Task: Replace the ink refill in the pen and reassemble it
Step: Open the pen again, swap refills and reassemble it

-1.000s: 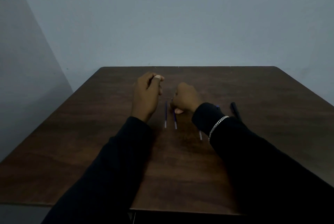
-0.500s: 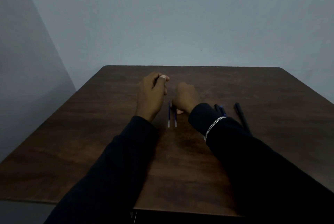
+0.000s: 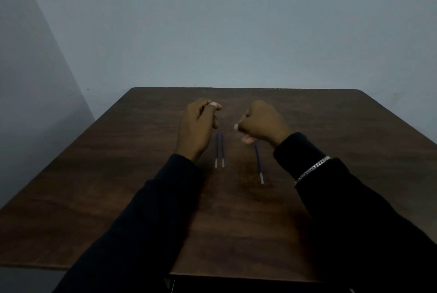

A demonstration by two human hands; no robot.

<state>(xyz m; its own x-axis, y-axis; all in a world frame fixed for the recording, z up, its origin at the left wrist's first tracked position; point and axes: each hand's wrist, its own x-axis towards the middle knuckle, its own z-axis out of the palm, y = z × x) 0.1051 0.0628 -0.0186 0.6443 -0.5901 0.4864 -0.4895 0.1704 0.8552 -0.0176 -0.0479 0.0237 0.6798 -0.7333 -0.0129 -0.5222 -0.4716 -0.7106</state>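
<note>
Rightward and slightly up the frame is where the right hand (image 3: 262, 122) has gone since half a second ago, leaving the two ink refills it was touching and uncovering a third one that its wrist had hidden. That hand now hangs above the table (image 3: 118, 174) just right of centre, its fingers curled into a loose fist with the thumb tip pointing left; nothing shows inside it. Meanwhile the left hand (image 3: 198, 127) has kept its place just left of centre, fingers curled and the thumb laid against the forefinger; whether it pinches something small I cannot tell. Between the two hands, close to the left wrist, the pair of refills (image 3: 219, 148) lies flat on the dark wood, side by side and nearly touching, running up and down the frame with their pale ends toward the bottom. Apart from them, the third refill (image 3: 258, 162) lies to the right, below the right hand, leaning slightly and likewise pale at its lower end. A silver chain bracelet (image 3: 312, 170) sits over the right black sleeve (image 3: 354, 221), and the left sleeve (image 3: 142, 221) runs to the lower left edge. Behind the table stands a plain grey wall (image 3: 236, 32).
</note>
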